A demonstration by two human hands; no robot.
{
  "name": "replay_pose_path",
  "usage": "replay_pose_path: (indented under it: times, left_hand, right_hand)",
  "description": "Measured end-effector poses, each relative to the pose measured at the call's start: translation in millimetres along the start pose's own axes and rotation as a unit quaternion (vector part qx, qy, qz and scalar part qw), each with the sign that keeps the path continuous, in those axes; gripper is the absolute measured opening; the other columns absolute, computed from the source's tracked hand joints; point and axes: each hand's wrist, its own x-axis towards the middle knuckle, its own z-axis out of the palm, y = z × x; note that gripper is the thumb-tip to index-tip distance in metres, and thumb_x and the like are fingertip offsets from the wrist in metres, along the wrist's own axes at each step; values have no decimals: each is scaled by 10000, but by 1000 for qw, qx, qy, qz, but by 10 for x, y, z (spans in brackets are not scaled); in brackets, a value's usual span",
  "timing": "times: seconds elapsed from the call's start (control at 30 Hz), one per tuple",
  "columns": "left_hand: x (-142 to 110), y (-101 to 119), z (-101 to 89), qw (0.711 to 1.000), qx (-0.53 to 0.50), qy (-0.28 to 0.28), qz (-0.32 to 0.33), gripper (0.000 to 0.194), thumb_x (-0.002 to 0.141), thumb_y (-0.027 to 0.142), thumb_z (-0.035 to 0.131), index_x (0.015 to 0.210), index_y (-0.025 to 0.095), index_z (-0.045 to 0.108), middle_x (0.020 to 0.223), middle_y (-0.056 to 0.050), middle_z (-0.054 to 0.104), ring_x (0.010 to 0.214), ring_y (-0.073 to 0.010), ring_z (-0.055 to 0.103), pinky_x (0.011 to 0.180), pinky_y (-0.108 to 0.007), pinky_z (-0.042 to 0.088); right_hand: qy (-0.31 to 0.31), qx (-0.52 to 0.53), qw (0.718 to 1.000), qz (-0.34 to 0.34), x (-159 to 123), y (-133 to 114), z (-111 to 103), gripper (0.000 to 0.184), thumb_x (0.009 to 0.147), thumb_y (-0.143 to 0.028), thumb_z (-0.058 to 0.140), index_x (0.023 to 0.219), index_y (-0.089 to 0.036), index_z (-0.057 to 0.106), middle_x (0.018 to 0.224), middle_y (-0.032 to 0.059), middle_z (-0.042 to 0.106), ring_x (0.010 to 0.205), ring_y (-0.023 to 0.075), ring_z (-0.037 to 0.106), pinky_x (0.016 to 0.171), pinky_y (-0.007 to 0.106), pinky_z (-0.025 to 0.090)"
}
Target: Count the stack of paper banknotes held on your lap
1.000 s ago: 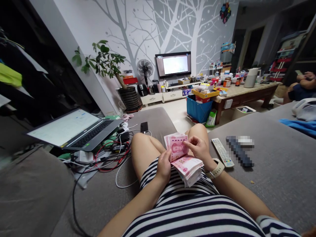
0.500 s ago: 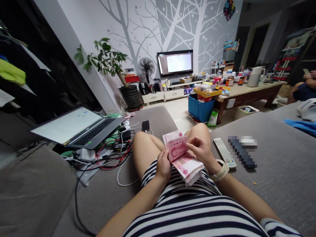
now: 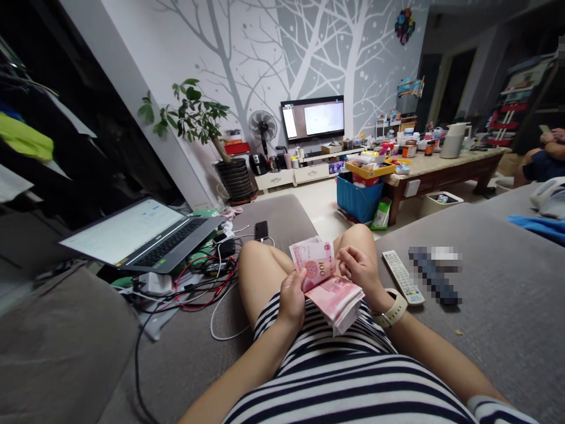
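Observation:
A thick stack of pink banknotes (image 3: 338,297) rests over my lap, on my striped dress. My left hand (image 3: 292,297) grips the stack at its left end, thumb on top. Some notes (image 3: 314,262) are folded up and back from the stack, showing "100". My right hand (image 3: 359,268), a pale watch on its wrist, pinches the upper edge of those folded notes. I sit on a grey sofa (image 3: 494,306) with my knees up.
A white remote (image 3: 402,275) and a dark blurred object (image 3: 435,274) lie on the sofa to my right. An open laptop (image 3: 141,232), tangled cables (image 3: 198,282) and a phone (image 3: 261,229) sit to my left. Another person's arm (image 3: 549,147) shows far right, beyond a cluttered coffee table (image 3: 436,165).
My right hand has flipped another note up and back off the stack; the folded notes now show their "100" side. The view has shifted slightly.

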Motion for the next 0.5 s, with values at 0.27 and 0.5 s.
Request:
replay_pose_path:
  times: [0.27, 0.5]
  left_hand:
    - [-22, -27, -5, 999, 7, -42, -13, 336, 725, 369, 711, 953, 122, 709, 888, -105, 745, 857, -243, 698, 819, -373, 525]
    - [30, -105, -99, 999, 26, 11, 43, 286, 745, 409, 666, 833, 143, 726, 852, -61, 741, 855, -219, 670, 844, -342, 509]
  right_hand:
    - [-12, -39, 999, -2, 47, 80, -21, 407, 747, -558, 682, 687, -180, 546, 602, -25, 519, 539, 110, 431, 509, 245, 329]
    - [-21, -36, 999, 11, 16, 83, -16, 425, 751, -573, 668, 674, -173, 547, 571, -36, 500, 503, 91, 356, 470, 237, 261]
